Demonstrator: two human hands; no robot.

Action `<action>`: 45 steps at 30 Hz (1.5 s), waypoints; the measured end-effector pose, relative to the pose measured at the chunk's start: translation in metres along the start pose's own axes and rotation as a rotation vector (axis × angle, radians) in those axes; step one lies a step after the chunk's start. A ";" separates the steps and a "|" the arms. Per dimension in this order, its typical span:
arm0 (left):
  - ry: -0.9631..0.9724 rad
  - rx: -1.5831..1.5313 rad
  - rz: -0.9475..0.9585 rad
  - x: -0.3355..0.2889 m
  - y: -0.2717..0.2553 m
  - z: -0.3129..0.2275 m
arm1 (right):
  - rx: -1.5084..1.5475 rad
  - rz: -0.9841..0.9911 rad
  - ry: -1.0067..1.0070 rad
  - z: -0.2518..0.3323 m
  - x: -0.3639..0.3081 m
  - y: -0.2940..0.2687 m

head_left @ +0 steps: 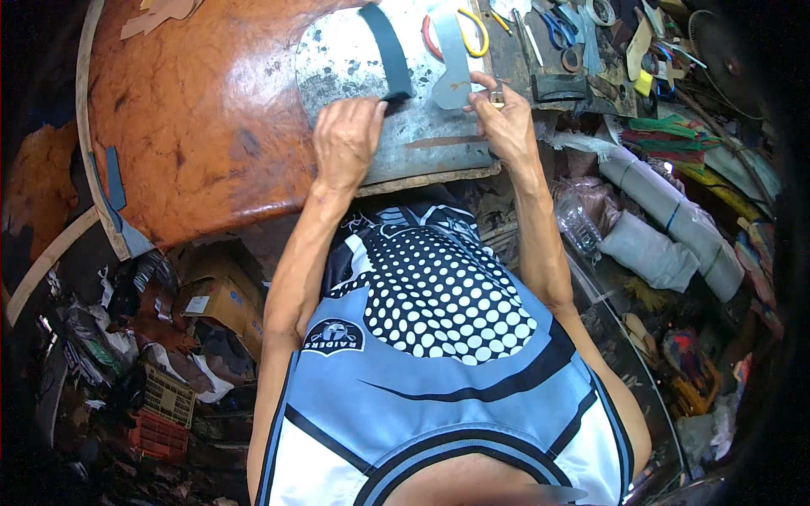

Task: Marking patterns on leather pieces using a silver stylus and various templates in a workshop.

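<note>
A dark teal strip (388,52) lies curved across a worn grey metal plate (333,63). My left hand (348,143) is at the strip's near end, fingers curled under and thumb against its corner; the fingertips are hidden. A light grey cut piece (453,63) with a wide rounded near end lies to the right on the plate. My right hand (504,122) is beside that wide end, thumb and index finger pinched round something small that I cannot make out. Scissors with red and yellow handles (477,34) lie partly beneath the grey piece.
A brown leather-like sheet (202,110) covers the table's left side. Blue-handled scissors (557,32), a white pen (533,45), tape rolls and scraps crowd the right. Wrapped rolls (666,211) stand lower right; a cardboard box (224,295) and a red crate (159,437) lie lower left.
</note>
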State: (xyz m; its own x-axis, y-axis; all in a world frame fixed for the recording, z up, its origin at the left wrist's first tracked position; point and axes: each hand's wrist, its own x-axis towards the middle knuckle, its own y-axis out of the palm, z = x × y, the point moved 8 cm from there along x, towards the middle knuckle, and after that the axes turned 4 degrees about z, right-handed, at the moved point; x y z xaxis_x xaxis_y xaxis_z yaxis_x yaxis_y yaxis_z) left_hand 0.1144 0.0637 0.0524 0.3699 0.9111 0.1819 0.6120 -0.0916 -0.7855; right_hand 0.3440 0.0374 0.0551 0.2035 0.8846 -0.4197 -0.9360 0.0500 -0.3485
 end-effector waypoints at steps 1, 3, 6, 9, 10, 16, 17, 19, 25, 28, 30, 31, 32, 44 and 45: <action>0.003 -0.002 -0.001 -0.001 -0.004 0.003 | 0.027 -0.014 0.024 -0.003 -0.001 -0.003; 0.178 0.046 -0.006 -0.005 -0.010 -0.007 | 0.072 -0.032 -0.020 -0.001 -0.005 -0.004; 0.222 0.105 0.060 -0.034 0.013 -0.030 | 0.078 0.007 0.042 0.000 -0.015 0.006; 0.208 0.017 0.135 -0.048 0.018 -0.049 | 0.077 0.086 0.061 -0.002 -0.027 0.027; 0.176 -0.039 0.150 -0.052 0.017 -0.049 | 0.081 0.103 0.058 -0.004 -0.031 0.033; 0.120 -0.116 0.056 -0.050 -0.001 -0.021 | -0.108 0.184 0.087 -0.017 -0.039 0.053; 0.085 -0.071 0.012 -0.047 -0.007 -0.009 | -0.151 0.216 0.110 -0.022 -0.039 0.057; 0.039 -0.005 0.029 -0.030 -0.008 0.013 | -0.165 0.215 0.097 -0.024 -0.038 0.060; 0.014 0.171 0.043 0.009 -0.001 0.043 | -0.295 0.156 -0.076 0.005 -0.039 0.064; 0.036 0.153 0.052 0.007 0.003 0.048 | -0.430 0.227 0.033 0.007 -0.041 0.068; 0.021 0.152 0.045 0.004 0.005 0.046 | -0.473 0.218 0.023 0.006 -0.043 0.069; 0.009 0.159 0.036 0.004 0.005 0.046 | -0.509 0.209 0.005 0.007 -0.042 0.069; 0.008 0.158 0.039 0.002 0.007 0.044 | -0.509 0.211 0.009 0.002 -0.043 0.069; -0.053 0.158 0.059 -0.006 0.015 0.043 | -0.470 0.205 0.004 0.001 -0.042 0.066; -0.038 0.155 0.047 -0.007 0.015 0.043 | -0.469 0.208 0.002 -0.001 -0.042 0.067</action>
State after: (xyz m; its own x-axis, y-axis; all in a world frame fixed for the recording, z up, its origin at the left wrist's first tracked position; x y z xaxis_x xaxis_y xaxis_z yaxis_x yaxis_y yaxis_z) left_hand 0.0911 0.0731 0.0143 0.3671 0.9221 0.1221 0.4784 -0.0746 -0.8749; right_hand 0.2730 0.0029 0.0491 0.0281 0.8526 -0.5218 -0.7269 -0.3409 -0.5961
